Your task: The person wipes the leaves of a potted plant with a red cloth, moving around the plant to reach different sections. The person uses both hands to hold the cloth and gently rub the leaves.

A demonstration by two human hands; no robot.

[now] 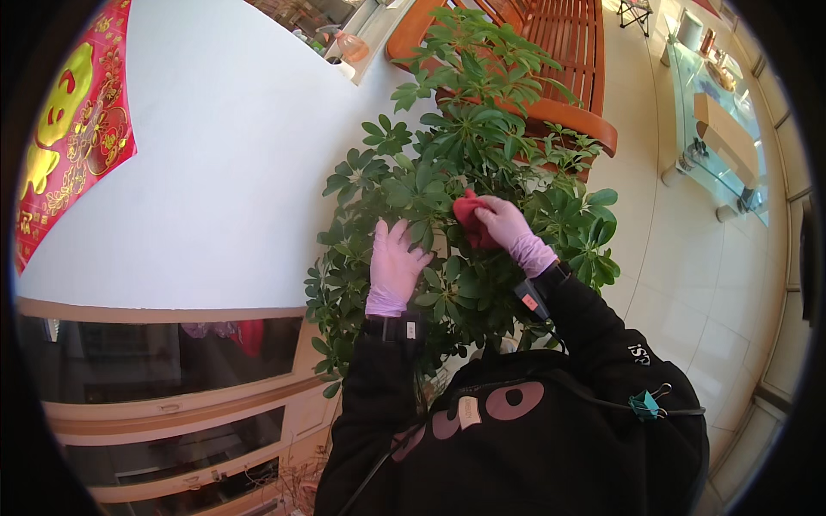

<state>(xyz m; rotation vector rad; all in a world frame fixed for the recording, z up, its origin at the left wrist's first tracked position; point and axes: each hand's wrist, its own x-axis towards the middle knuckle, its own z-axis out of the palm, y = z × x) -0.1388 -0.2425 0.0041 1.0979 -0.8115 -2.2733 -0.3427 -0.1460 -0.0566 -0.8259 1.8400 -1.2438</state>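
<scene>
A leafy green umbrella plant [464,132] stands before me, its stems rising toward the far side. Pinched in my right hand [508,226] is a red cloth [474,222], held among the leaves near the plant's middle. My left hand [395,264] is spread over the foliage to the left, fingers apart and palm down; the frame shows nothing held in it. Both hands wear thin pink gloves. Leaves hide most of the lower stems, and the pot cannot be made out.
Behind the plant is a slatted wooden bench [558,58]. A glass table [694,97] at the right bears a cardboard box [726,138]. A glass-fronted cabinet [174,314] stands at left by the white wall [226,174]. A spray bottle [352,46] sits on the windowsill. A cable crosses my chest.
</scene>
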